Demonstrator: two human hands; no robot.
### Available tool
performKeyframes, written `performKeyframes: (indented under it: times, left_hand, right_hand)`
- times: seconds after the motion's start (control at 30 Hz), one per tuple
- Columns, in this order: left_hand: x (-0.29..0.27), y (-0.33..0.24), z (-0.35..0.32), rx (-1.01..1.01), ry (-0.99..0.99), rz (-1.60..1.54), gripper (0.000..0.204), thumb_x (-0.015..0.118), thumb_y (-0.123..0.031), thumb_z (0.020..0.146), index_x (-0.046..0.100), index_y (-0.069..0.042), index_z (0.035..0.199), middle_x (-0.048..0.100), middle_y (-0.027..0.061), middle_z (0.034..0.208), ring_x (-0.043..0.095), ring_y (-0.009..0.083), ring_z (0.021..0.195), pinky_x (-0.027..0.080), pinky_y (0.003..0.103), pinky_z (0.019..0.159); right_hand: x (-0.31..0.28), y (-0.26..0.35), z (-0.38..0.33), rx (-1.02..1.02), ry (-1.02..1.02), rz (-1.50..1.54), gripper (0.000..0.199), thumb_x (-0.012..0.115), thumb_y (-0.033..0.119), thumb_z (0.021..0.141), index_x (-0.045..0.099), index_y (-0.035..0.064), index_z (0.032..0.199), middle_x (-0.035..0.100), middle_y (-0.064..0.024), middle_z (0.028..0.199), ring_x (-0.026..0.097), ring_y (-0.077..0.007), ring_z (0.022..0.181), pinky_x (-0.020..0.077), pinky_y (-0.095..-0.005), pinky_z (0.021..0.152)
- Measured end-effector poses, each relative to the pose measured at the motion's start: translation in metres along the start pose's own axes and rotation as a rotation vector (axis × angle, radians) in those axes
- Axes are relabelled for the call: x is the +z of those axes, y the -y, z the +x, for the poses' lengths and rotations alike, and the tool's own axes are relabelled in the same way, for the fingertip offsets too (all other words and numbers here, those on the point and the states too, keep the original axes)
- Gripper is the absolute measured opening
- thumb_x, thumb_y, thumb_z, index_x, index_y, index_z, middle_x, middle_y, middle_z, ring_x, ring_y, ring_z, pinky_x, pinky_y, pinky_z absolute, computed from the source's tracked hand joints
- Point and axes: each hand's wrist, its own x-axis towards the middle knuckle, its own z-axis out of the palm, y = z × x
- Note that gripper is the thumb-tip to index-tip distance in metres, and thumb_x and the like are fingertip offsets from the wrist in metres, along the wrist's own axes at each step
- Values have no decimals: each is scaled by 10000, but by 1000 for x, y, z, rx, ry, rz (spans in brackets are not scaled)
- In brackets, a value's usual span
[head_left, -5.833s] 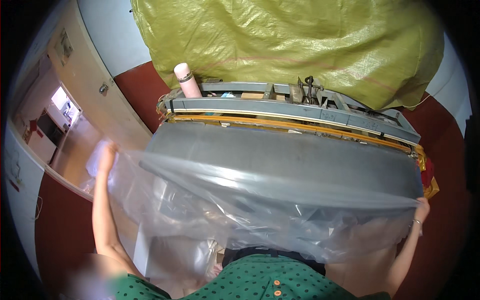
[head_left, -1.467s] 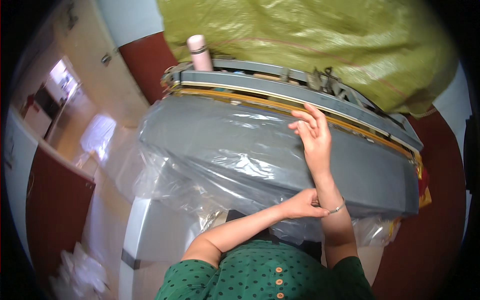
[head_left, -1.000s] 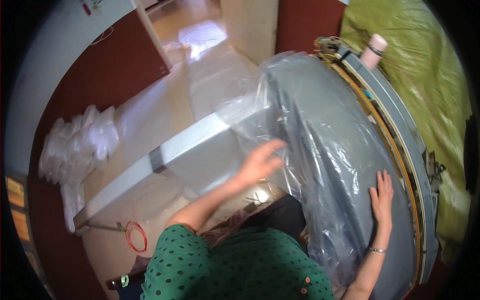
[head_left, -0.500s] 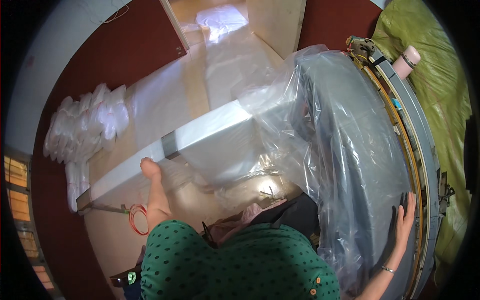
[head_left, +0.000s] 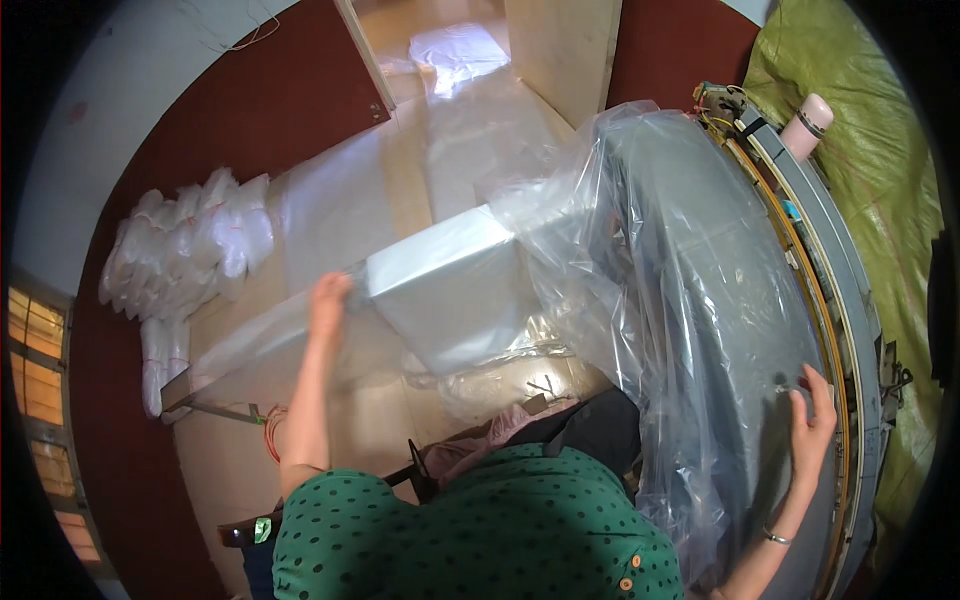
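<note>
My left hand (head_left: pixel 332 298), smeared a little by motion, is closed at the dark band of a long bar. Clear plastic film (head_left: pixel 450 300) drapes over the bar (head_left: pixel 425 250) and hangs down beside it; whether the fingers pinch that film cannot be made out. On the right, my right hand (head_left: pixel 815 412) has its fingers apart and slightly bent, with nothing seen in them. It is over the grey tabletop (head_left: pixel 690 190), close to the long rail (head_left: pixel 835 300) along its outer edge. Crumpled clear plastic sheeting (head_left: pixel 650 330) covers part of that tabletop.
Several bundles of clear plastic bags (head_left: pixel 190 240) lie at the far left. A pink bottle (head_left: pixel 806 130) stands beyond the rail, near a yellow-green woven sheet (head_left: pixel 870 150). An orange-red cable (head_left: pixel 273 435) hangs below the bar's left part. Dark cloth (head_left: pixel 590 420) lies before me.
My left hand has moved right and away from me along the bar, up to the dark band. My right hand has curled its fingers and shifted slightly; it lay flatter before.
</note>
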Motion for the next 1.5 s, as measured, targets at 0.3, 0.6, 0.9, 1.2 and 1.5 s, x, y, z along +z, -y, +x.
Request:
performKeyframes:
  times: [0.3,0.6,0.9,1.2,1.5]
  left_hand:
    - [226,-221,-147,301,1033,-385,55,558,-52,872,594,-10,869,618,39,848,568,96,804,465,248,726]
    - [273,-293,-128,475,920,-445,66,608,-77,846,620,-18,820,644,29,777,554,66,711,433,206,640]
    - [291,-313,-157,1096,663,-238,49,609,14,782,570,-9,765,558,72,806,529,145,754,420,247,658]
    - [327,-393,-66,1262,167,-482,87,479,-93,922,514,-20,894,558,48,841,523,128,703,443,257,677]
    - [383,-397,-21,1135,204,-225,240,490,-251,935,538,-27,865,511,8,777,456,104,716,403,255,651]
  right_hand:
    - [99,161,21,-424,262,610,641,749,170,692,470,-1,1243,559,-177,1159,563,-272,1054,428,-334,905]
    - [108,127,2,-79,110,1062,117,613,53,826,571,14,927,604,-47,911,571,-108,871,458,-263,776]
    - [93,124,17,-119,-1,1206,162,516,169,917,564,23,864,582,-20,721,546,-86,662,454,-231,632]
    - [81,100,-49,-193,532,885,217,710,243,767,617,56,826,581,-17,636,526,-104,575,443,-268,528]
    - [-73,-7,-248,593,-211,545,85,704,21,677,627,29,712,617,-16,673,541,-87,615,449,-242,583]
